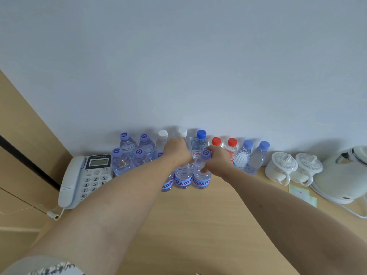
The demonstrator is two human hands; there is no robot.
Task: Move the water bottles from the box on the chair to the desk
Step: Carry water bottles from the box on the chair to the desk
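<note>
Clear plastic water bottles [201, 175] with purple caps stand upright in rows on the pale wooden desk [198, 225], backed against the white wall [178, 66]. I see my left hand [177, 150] gripping one bottle's top and my right hand [217, 158] curled round its neighbour. A grey telephone [83, 179] flanks them left, white lidded cups [281, 167] right; bare desk lies nearer me.

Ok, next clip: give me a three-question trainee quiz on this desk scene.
1. True or false: the two red-capped clear plastic bottles stand left of the white corded desk phone.
2. What does the right hand grip?
3. What stands nearest the white electric kettle: A phone, B white lidded ceramic cups, C bottles?

Key: 1 false. 2 a purple-capped clear water bottle; the left hand grips its neighbour. 3 B.
</note>
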